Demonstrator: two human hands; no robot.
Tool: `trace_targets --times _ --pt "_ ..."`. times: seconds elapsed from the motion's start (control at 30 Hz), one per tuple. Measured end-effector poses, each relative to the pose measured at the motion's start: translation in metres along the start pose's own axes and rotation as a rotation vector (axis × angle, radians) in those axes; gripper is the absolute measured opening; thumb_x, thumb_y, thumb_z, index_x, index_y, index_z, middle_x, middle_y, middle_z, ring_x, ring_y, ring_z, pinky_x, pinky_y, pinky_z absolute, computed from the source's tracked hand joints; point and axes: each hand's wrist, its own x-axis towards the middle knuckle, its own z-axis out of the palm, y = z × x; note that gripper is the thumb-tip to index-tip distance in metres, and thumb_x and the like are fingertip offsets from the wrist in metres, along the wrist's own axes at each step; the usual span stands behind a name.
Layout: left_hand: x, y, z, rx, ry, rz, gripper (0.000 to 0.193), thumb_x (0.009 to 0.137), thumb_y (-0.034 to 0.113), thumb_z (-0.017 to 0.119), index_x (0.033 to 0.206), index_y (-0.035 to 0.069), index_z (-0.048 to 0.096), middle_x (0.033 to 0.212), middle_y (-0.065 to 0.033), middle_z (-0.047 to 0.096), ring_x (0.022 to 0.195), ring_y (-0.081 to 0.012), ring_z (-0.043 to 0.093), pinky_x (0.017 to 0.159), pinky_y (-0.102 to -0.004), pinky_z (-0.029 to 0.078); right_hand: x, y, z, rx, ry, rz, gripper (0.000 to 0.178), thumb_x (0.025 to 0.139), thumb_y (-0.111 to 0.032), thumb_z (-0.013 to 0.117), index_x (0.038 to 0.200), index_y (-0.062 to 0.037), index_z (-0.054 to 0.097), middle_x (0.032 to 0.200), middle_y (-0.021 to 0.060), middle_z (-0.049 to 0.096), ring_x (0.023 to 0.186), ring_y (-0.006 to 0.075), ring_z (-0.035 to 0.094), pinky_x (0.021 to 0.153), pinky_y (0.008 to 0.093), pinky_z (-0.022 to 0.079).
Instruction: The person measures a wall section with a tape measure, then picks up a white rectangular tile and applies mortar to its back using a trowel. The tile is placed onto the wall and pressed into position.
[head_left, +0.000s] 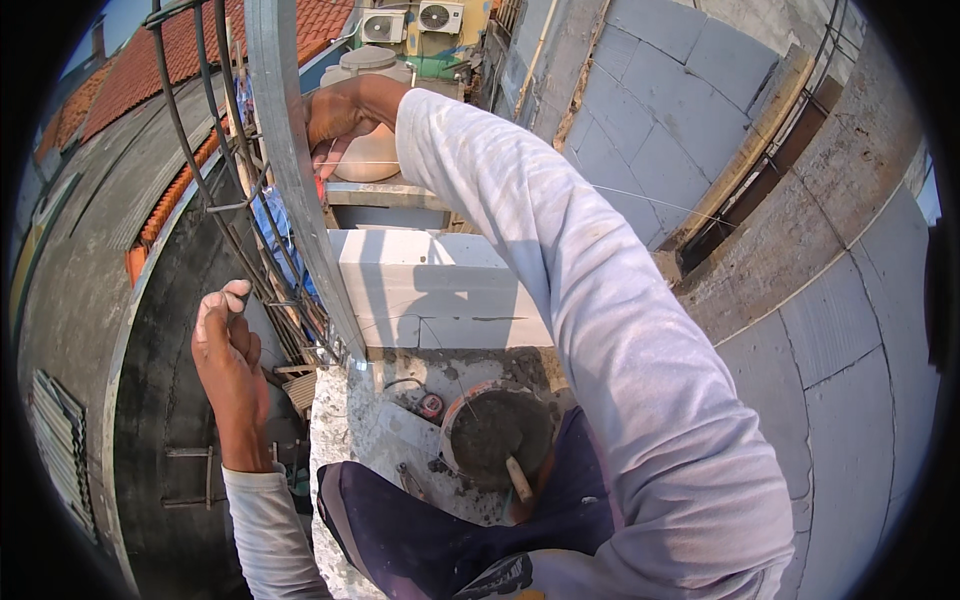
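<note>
Head: right hand (342,118) beside post (287,150), left hand (232,352) apart

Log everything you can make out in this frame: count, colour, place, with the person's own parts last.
Metal post: one, grey, left of centre
Rebar cage: one, dark, left of post
Blue sheet: one, blue, behind rebar
Tiled roof: at least one, orange-red, upper left
Air-conditioner units: two, white, top
Tank: at least one, tan, beyond right hand
String: count unclear, white, right
Block wall: at least one, grey, right
White blocks: several, centre
Bucket: one, reddish rim, below centre
Tool handle: one, pale, in bucket
Sleeves: two, pale grey
Left hand: one, beside rebar
Right hand: one, at post
</note>
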Motion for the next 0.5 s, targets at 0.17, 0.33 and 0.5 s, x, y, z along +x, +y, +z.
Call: trace_targets --times 0.17,0.33,0.5 --pt "0.002 -0.007 -0.002 -0.092 -0.054 -0.024 0.018 0.105 0.023 0.051 0.095 0.011 0.059 0.097 0.0027 0.063 0.064 -0.0009 0.038 0.055 -0.0205 0.029 -0.04 0.013 -0.011 -1.037 0.781 -0.307 0.027 0.096 -0.025 0.06 0.104 -0.0032 0.074 0.093 0.017 0.073 0.082 0.0315 0.07 0.074 0.043 0.055" --pt "0.0 0.0 -0.023 -0.061 -0.047 -0.103 0.022 0.105 0.022 0.049 0.093 0.008 0.062 0.064 0.0079 0.049 0.049 0.0001 0.026 0.046 -0.0222 0.018 -0.195 0.031 0.147 -0.768 0.483 -0.039 0.023 0.099 -0.02 0.056 0.1 -0.0018 0.07 0.08 0.0178 0.07 0.07 0.0303 0.07 0.07 0.0418 0.054" --pt "-0.002 0.01 -0.011 -0.091 -0.196 -0.177 0.021 0.106 0.027 0.052 0.098 0.012 0.063 0.069 0.0086 0.042 0.057 0.0005 0.031 0.051 -0.0186 0.023 -0.137 0.277 0.278 -0.605 -0.139 -0.056 0.02 0.091 -0.015 0.057 0.082 0.0011 0.064 0.082 0.0236 0.065 0.084 0.0442 0.064 0.076 0.0505 0.05"
